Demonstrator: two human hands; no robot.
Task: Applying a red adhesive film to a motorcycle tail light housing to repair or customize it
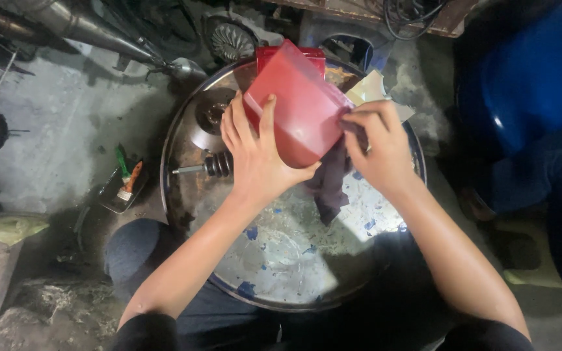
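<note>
Above the round metal tray [281,273], the left hand [255,153] grips the red plastic cover [297,107], fingers spread; the right hand [375,146] pinches what seems a dark cloth [330,182] against its edge.

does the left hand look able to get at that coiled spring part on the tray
Probably yes, once freed: the left hand grips the red cover, but the spring part lies uncovered on the round metal tray right beside its wrist.
</note>
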